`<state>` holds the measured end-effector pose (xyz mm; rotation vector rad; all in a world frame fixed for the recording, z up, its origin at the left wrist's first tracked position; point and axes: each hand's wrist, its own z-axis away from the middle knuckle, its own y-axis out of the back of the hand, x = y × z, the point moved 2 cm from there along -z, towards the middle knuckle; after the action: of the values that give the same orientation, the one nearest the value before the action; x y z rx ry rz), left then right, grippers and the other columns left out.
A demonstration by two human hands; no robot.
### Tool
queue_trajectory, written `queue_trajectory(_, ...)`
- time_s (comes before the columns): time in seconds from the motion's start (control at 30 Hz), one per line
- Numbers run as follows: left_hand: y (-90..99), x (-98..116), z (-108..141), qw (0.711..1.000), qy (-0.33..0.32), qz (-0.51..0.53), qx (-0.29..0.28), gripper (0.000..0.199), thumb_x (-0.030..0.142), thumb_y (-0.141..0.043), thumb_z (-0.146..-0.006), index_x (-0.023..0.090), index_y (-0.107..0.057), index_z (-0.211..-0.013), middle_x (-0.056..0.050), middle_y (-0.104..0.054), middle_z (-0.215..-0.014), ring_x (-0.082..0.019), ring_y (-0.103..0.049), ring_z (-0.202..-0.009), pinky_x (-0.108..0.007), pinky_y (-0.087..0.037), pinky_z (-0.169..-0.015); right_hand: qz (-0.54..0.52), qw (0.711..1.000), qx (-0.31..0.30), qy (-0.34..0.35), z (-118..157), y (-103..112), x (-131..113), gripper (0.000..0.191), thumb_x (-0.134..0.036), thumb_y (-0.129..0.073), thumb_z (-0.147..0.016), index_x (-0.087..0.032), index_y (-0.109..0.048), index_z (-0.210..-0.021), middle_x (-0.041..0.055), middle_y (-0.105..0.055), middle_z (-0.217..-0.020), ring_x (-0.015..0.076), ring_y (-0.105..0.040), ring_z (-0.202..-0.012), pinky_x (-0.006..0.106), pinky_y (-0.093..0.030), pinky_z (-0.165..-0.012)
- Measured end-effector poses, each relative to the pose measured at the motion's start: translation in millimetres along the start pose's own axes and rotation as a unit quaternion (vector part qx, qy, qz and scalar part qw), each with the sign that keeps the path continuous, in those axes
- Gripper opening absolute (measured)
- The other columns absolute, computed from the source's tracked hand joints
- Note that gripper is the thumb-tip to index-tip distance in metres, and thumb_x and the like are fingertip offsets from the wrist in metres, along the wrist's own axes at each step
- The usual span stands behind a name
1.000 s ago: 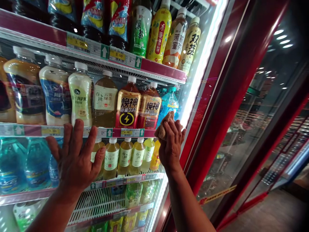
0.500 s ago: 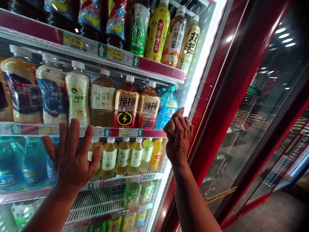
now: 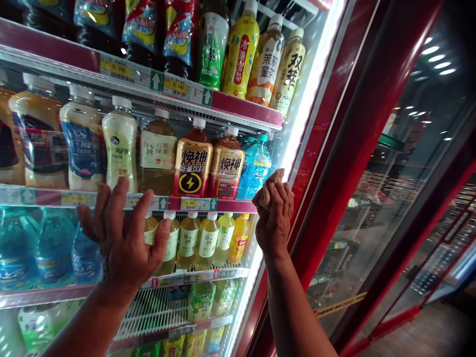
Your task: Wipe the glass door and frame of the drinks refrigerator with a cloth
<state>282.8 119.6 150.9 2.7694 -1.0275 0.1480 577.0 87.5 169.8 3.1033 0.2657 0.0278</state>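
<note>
My right hand (image 3: 274,218) is closed round a crumpled brown cloth (image 3: 265,196), near the lit right edge of a drinks fridge. Part of the cloth sticks out above and left of the fingers. My left hand (image 3: 128,238) has its fingers spread and holds nothing. It is in front of the shelf edge (image 3: 230,205) with price tags; whether it touches anything I cannot tell. Behind and above it stand a pale-labelled tea bottle (image 3: 158,153) and a white-capped milk tea bottle (image 3: 119,144). A blue drink bottle (image 3: 256,166) stands just behind the cloth.
Rows of bottles fill the upper shelves, among them a green tea bottle (image 3: 211,49) and red-gold energy drinks (image 3: 193,161). Lower down is a white wire shelf (image 3: 148,312). A red door frame (image 3: 357,163) with glass stands at the right.
My left hand has moved a little to the right, its fingers more bent. My right hand keeps hold of the cloth, almost in the same place. The view has shifted slightly.
</note>
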Motion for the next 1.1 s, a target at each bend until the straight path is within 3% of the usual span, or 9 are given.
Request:
queue_trajectory(0.17, -19.8, 49, -11, 0.991, -0.12, 0.054, -0.037, 0.08, 0.033, -0.061, -0.094, 0.038, -0.021, -0.164, 0.003, -0.02, -0.174, -0.029, -0.019, -0.161, -0.055, -0.006, -0.134, 0.01, 1.0, -0.004, -0.016, 22, -2, -10, 0.069, -0.01, -0.046, -0.1, -0.034, -0.028, -0.163, 0.0089, -0.05, -0.16, 0.0256, -0.031, -0.158, 0.065, -0.028, -0.127)
queue_trajectory(0.23, -31.4, 65, -12, 0.983, -0.161, 0.066, -0.054, 0.079, 0.036, -0.06, -0.095, 0.034, -0.022, -0.164, -0.002, -0.023, -0.173, -0.028, -0.018, -0.162, -0.057, -0.003, -0.133, 0.022, 1.0, -0.012, -0.009, 26, 0, -10, 0.069, -0.009, -0.046, -0.1, -0.033, -0.03, -0.162, 0.0103, -0.048, -0.161, 0.0258, -0.029, -0.159, 0.065, -0.03, -0.126)
queue_trajectory(0.33, -48.5, 80, -11, 0.978, -0.185, 0.045, -0.082, 0.077, 0.041, -0.06, -0.095, 0.028, -0.027, -0.164, -0.007, -0.025, -0.172, -0.027, -0.013, -0.163, -0.058, 0.005, -0.132, 0.069, 0.997, 0.03, -0.012, 15, 7, 3, 0.062, -0.01, -0.049, -0.1, -0.033, -0.041, -0.157, 0.0111, -0.041, -0.166, 0.0298, -0.026, -0.16, 0.066, -0.033, -0.124)
queue_trajectory(0.43, -59.7, 84, -8, 0.98, -0.179, 0.003, -0.093, 0.078, 0.044, -0.061, -0.094, 0.026, -0.03, -0.163, -0.009, -0.025, -0.171, -0.026, -0.007, -0.163, -0.058, 0.011, -0.13, 0.104, 0.991, 0.079, -0.014, 0, 12, 21, 0.057, -0.012, -0.05, -0.101, -0.032, -0.047, -0.154, 0.0117, -0.052, -0.157, 0.0303, -0.036, -0.155, 0.063, -0.037, -0.121)
queue_trajectory(0.57, -64.1, 84, -5, 0.981, -0.172, -0.01, -0.087, 0.076, 0.046, -0.06, -0.094, 0.027, -0.031, -0.162, -0.008, -0.024, -0.171, -0.024, -0.007, -0.163, -0.058, 0.01, -0.131, 0.081, 0.994, 0.072, 0.007, 7, 12, 31, 0.062, -0.008, -0.047, -0.101, -0.031, -0.042, -0.158, 0.0108, -0.063, -0.145, 0.0254, -0.051, -0.145, 0.056, -0.043, -0.12)
queue_trajectory(0.7, -64.9, 84, -4, 0.981, -0.172, -0.013, -0.084, 0.075, 0.045, -0.059, -0.095, 0.026, -0.032, -0.162, -0.008, -0.022, -0.172, -0.025, -0.005, -0.164, -0.059, 0.01, -0.13, 0.053, 0.995, 0.083, 0.014, 20, 11, 33, 0.064, -0.003, -0.045, -0.099, -0.03, -0.042, -0.157, 0.0111, -0.062, -0.145, 0.0246, -0.052, -0.144, 0.056, -0.045, -0.119)
queue_trajectory(0.97, -67.2, 84, -3, 0.98, -0.179, -0.029, -0.081, 0.079, 0.045, -0.061, -0.094, 0.025, -0.029, -0.163, -0.008, -0.019, -0.173, -0.025, -0.005, -0.164, -0.058, 0.01, -0.131, -0.001, 0.994, 0.107, 0.035, -19, 13, 55, 0.051, -0.011, -0.054, -0.1, -0.032, -0.054, -0.147, 0.0087, -0.059, -0.148, 0.0259, -0.053, -0.144, 0.058, -0.042, -0.121)
queue_trajectory(1.1, -66.4, 84, -2, 0.98, -0.178, -0.028, -0.082, 0.078, 0.05, -0.057, -0.095, 0.025, -0.028, -0.163, -0.007, -0.018, -0.173, -0.024, -0.004, -0.164, -0.057, 0.01, -0.131, 0.015, 0.996, 0.084, 0.023, -3, 13, 48, 0.062, -0.007, -0.052, -0.099, -0.03, -0.043, -0.156, 0.011, -0.056, -0.152, 0.0266, -0.047, -0.148, 0.06, -0.04, -0.123)
